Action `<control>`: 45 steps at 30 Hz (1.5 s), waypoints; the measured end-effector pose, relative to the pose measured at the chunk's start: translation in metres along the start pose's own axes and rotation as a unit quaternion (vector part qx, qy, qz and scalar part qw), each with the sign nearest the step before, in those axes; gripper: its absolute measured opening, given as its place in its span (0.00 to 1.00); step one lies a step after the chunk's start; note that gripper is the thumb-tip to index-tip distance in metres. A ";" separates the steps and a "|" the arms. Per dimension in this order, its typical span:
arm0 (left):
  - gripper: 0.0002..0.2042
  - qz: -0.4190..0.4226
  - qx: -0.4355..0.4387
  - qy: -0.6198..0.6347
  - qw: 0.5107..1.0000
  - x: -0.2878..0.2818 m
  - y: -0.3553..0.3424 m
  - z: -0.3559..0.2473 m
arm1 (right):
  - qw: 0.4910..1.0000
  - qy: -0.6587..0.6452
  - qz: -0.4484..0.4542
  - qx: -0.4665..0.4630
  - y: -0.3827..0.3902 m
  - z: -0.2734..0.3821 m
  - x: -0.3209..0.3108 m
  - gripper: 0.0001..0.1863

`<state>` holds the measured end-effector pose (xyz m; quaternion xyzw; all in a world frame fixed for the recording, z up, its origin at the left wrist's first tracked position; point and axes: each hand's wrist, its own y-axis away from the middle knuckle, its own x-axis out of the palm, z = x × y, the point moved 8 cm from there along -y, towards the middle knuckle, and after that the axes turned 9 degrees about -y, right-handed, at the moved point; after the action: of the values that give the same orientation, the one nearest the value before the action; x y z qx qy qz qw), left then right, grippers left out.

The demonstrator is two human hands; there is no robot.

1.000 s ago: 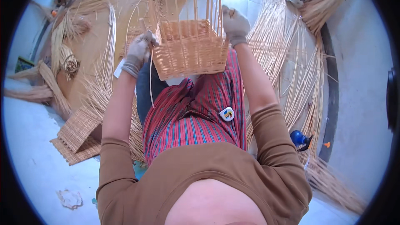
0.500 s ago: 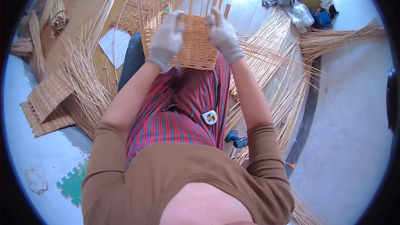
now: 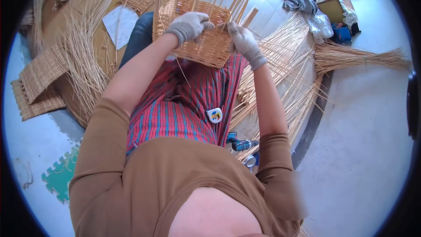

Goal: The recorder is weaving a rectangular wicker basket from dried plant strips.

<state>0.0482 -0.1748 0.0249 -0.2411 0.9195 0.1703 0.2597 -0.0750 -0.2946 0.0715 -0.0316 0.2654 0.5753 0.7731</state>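
A half-woven wicker basket (image 3: 199, 53) leans tilted over my lap, its tall upright stakes fanning out past the far side. My left hand (image 3: 191, 27), in a pale work glove, lies across the woven wall with fingers curled into a pinch; whatever is between the fingertips is too small to make out. At the right corner my right hand (image 3: 244, 43), gloved too, grips the basket, thumb in front and the other fingers partly hidden. A thin loose strand hangs below the basket over my striped red cloth (image 3: 171, 118).
A white tape measure (image 3: 215, 115) rests on the cloth. Right of my lap lie a cordless drill (image 3: 244, 145) and spread wicker rods (image 3: 276, 57). Woven panels (image 3: 44, 70) and more rods are at left. A plastic bag (image 3: 319, 25) and cluttered box stand far right.
My hands have gone from raised, loosely bent fingers to closing in at the basket's right part. The basket has turned and tilted, its stakes now leaning right. My view has shifted slightly.
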 end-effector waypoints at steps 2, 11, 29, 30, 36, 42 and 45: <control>0.10 0.005 0.006 0.030 1.000 0.005 0.004 0.000 | 1.000 -0.002 0.002 0.014 0.003 -0.004 0.002 0.33; 0.21 -0.234 0.199 -0.016 0.951 0.007 0.103 -0.047 | 0.904 0.197 -0.188 -0.330 0.147 0.019 0.050 0.32; 0.07 0.089 0.103 0.307 0.942 0.006 0.066 -0.042 | 0.963 0.210 -0.061 -0.159 0.066 0.070 0.004 0.48; 0.08 0.025 0.105 0.316 0.943 -0.030 0.058 -0.034 | 0.951 0.288 -0.037 -0.110 0.051 0.071 -0.013 0.49; 0.15 0.006 0.148 0.215 0.965 -0.057 0.037 -0.048 | 0.936 0.243 -0.096 -0.234 0.048 0.144 -0.027 0.52; 0.10 0.060 0.089 0.294 0.950 -0.057 0.049 -0.048 | 0.919 0.271 -0.055 -0.280 0.039 0.162 0.003 0.43; 0.08 -0.091 0.156 0.350 0.919 -0.118 0.040 -0.028 | 0.900 0.364 -0.099 -0.216 0.020 0.132 -0.054 0.25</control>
<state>0.1038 -0.1122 0.1210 -0.3241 0.9408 -0.0952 -0.0298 -0.0547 -0.2885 0.2143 -0.4317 0.3931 0.4870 0.6495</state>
